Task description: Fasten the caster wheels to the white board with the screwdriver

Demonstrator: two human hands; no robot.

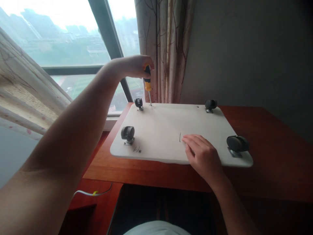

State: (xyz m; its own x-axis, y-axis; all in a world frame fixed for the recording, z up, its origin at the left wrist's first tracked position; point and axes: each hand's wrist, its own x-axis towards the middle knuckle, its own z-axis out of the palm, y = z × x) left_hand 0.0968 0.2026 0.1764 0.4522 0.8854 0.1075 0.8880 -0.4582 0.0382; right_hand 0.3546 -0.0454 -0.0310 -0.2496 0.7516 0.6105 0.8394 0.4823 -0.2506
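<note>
A white board (166, 130) lies flat on a reddish wooden desk (269, 169). Black caster wheels stand near its corners: far left (139, 103), near left (127, 133), far right (210, 104) and near right (237, 144). My left hand (133, 66) is closed around the yellow-and-black handle of a screwdriver (147, 83). The screwdriver stands upright with its tip on the board's far edge, just right of the far-left caster. My right hand (200, 155) rests palm down on the board's near edge, fingers flat, holding nothing.
A window (61, 42) and patterned curtains (166, 49) stand behind the desk, with a grey wall at right. A white cable with a yellow tie (94, 193) lies at the desk's lower left. Small pencil marks and a screw hole (138, 150) show near the board's front left.
</note>
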